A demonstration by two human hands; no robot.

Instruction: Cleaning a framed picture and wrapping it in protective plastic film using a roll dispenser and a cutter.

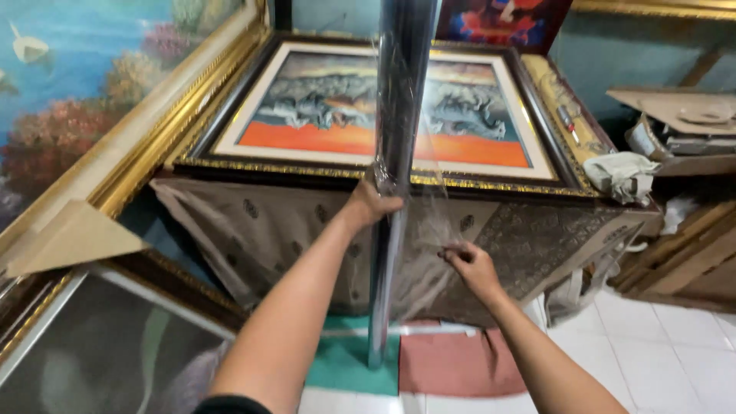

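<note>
Both forearms are reaching up from the bottom of the frame toward its centre. My left hand (373,203) is wrapping closed around the upright roll of clear plastic film (399,115), gripping it at mid-height, just below centre frame. My right hand (469,264) is pinching shut on the loose film edge (435,230), right of the roll and slightly lower, with the fingertips drawn together on the sheet.

The roll is standing nearly vertical, its foot resting on the green and red mat (399,364) at lower centre and its top running out of the upper edge of the frame. It is standing in front of the gold-framed painting (337,115), which is lying on a brown patterned cloth (253,230).

Risks, as I am judging them: the roll is being steadied by one hand only, so a hard pull on the sheet could be tipping it toward the painting's frame. The thin film is bunching near the pinch and may be tearing or clinging to itself. The foot could be sliding on the mat.
</note>
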